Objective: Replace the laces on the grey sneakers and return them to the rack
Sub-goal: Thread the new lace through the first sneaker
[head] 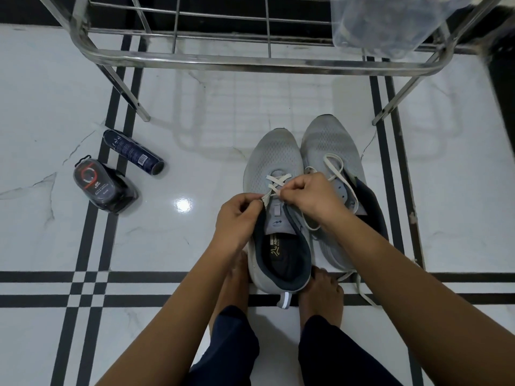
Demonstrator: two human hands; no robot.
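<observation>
A white marble floor (195, 112) crossed by paired black stripes spreads under and around both hands. Beyond the hands stands a steel rack (250, 61), its curved front rail and wire shelf well apart from them, with a clear plastic container (381, 23) of dark contents sitting on the shelf beyond the right hand. Two grey mesh sneakers stand side by side on the floor, touching, toes pointing towards the rack. The near sneaker (274, 154) lies directly under the hands with its heel between the person's bare feet (320, 291), and the far sneaker (331, 140) sits just to the right of the right hand, partly hidden beneath that forearm. The left hand (237, 215) is curled, thumb and forefinger pinching one end of the cream lace (274, 181) at the left edge of the near sneaker's eyelets. The right hand (309, 196) is likewise curled and pinches the lace's other end just across the tongue, knuckles up. That lace crosses only the lowest eyelets, ahead of the fingertips. Well to the left of the left hand a dark blue spray can (133, 151) lies on its side, and a blister pack (103, 188) with a red ring on its label lies near it. A loose lace (333, 164) loops over the far sneaker beyond the right hand and trails onto the floor beneath the right forearm.
</observation>
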